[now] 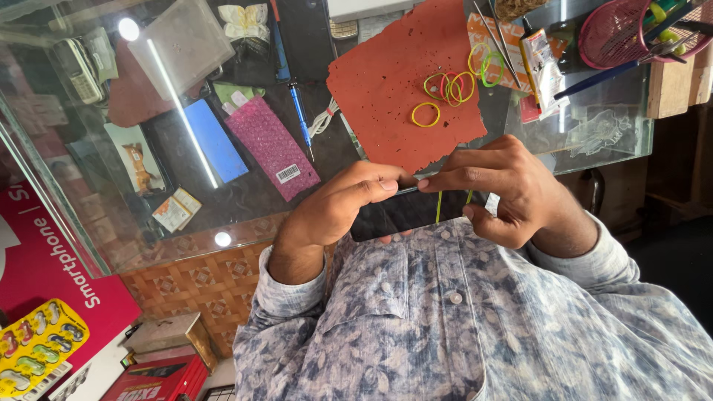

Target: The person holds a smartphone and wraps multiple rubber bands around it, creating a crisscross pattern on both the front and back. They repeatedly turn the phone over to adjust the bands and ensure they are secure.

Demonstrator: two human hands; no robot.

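Centre of the frame, the left hand (338, 208) is clamped on one end of a dark phone (405, 213) held against the chest, thumb pressed along its top edge; the right hand (512, 189) grips the other end, fingers curled round, a yellow-green rubber band (440, 206) stretched across the phone beside it. Above, toward the upper middle, a red mat (386, 82) lies on the glass counter (245, 200); loose rubber bands (449, 87) sit on it, a blue pen (300, 115) just left of it.
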